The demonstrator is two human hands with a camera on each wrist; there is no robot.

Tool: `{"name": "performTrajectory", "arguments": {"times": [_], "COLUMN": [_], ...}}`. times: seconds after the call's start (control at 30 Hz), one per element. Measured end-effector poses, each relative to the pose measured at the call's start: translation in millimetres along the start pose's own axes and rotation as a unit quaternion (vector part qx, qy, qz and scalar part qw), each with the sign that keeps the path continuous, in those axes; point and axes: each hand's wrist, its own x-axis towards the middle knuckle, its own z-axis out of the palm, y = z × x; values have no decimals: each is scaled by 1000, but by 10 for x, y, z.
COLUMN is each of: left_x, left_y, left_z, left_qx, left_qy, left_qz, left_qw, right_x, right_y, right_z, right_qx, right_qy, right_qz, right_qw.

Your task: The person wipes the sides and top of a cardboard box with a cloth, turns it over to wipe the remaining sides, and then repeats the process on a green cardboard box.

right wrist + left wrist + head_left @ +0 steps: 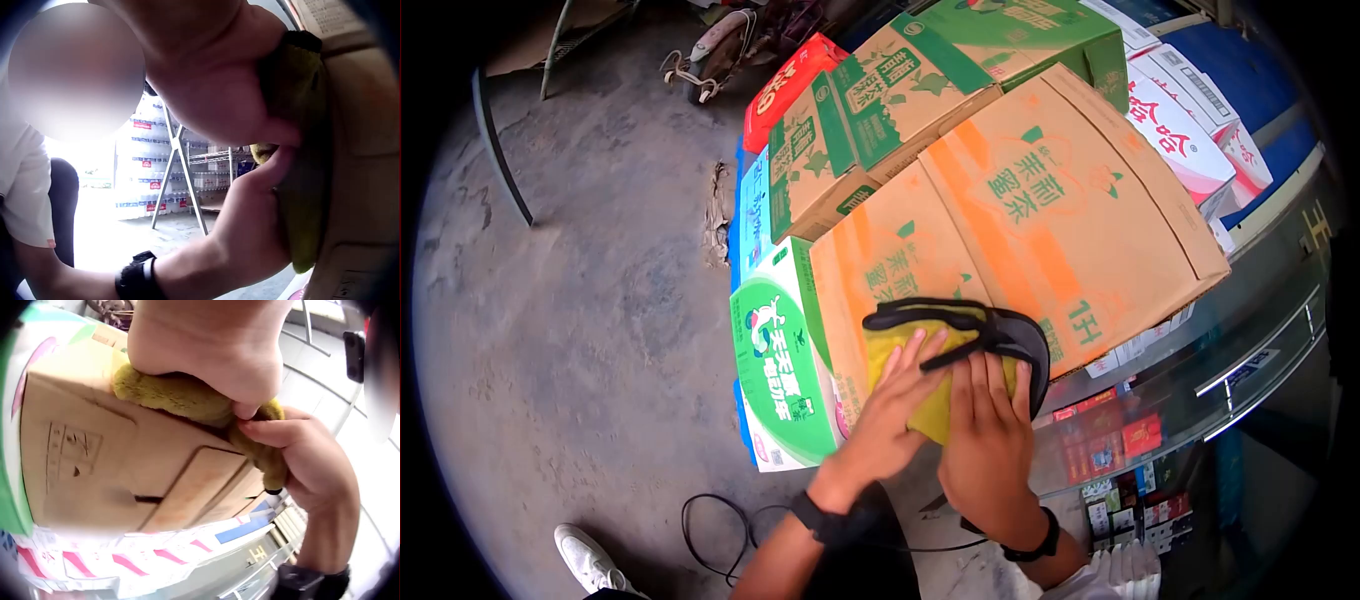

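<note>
A yellow fuzzy cloth (pixel 887 347) with a black trim (pixel 960 315) lies on top of an orange-printed cardboard box (pixel 1040 210). My left hand (pixel 895 395) lies flat on it, fingers straight. My right hand (pixel 990 420) presses beside it, fingers straight and reaching the black trim. In the left wrist view my palm bears down on the cloth (pixel 175 394) at the box's edge, and the right hand's thumb (pixel 262 428) lies against the cloth's hanging end. In the right wrist view the cloth (pixel 300 125) sits under both hands.
Green-and-brown cartons (pixel 870 110), a red carton (pixel 785 85) and white-and-red boxes (pixel 1180 130) are stacked behind. A green-labelled box (pixel 775 380) stands at the left of the stack. A glass counter (pixel 1260 300) holding red packs is at right. Concrete floor (pixel 580 300) with a cable (pixel 710 530) lies left.
</note>
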Motion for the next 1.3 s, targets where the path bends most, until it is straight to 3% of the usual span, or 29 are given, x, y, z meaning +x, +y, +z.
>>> {"name": "performTrajectory", "arguments": {"times": [0.03, 0.23, 0.37, 0.47, 0.57, 0.67, 0.77, 0.87, 0.9, 0.97, 1.03, 1.17, 1.2, 1.27, 1.3], "left_x": [125, 977, 1378, 1398, 1109, 763, 648, 1063, 1279, 1438, 1455, 1533, 1455, 1141, 892], "left_y": [-181, -809, -1138, -1368, -1312, -1143, -601, -728, -898, -1169, -1777, -1515, -1528, -1867, -1787], "left_z": [-120, -605, -845, -750, -532, -303, -316, -696, -768, -854, -676, -639, -627, -504, -450], "left_qx": [-5, 9, 6, 103, 23, -51, 54, 7, 60, 51, 66, 101, 95, 111, 81], "left_qy": [-32, -27, -6, 86, 67, 63, 45, -30, -40, -18, 54, 71, 76, 86, 105], "left_qz": [26, 126, 73, 39, -9, -45, -21, 39, 85, 85, 70, -4, -20, -57, -59], "left_qw": [999, 992, 997, 990, 997, 996, 997, 999, 994, 995, 994, 992, 992, 988, 989], "right_x": [90, 879, 1608, 2009, 1864, 1281, 938, 1165, 1323, 1650, 1858, 2206, 2162, 1895, 1839], "right_y": [-65, -223, -134, 0, -45, -171, -208, -224, -174, -101, -68, 2, 5, -30, -26], "right_z": [71, 554, 1044, 1208, 1253, 1022, 734, 635, 769, 1060, 1120, 1313, 1328, 1292, 1230], "right_qx": [22, 98, 73, 70, 83, 103, 162, 194, 184, 129, 129, 76, 82, 81, 74], "right_qy": [16, 85, 114, 81, 87, 56, 82, 93, 75, 79, 62, 62, 97, 9, -24], "right_qz": [21, 145, 159, 104, 102, 115, 139, 153, 167, 177, 169, 144, 118, 77, 47], "right_qw": [999, 981, 978, 989, 987, 986, 974, 964, 966, 973, 975, 985, 985, 994, 996]}}
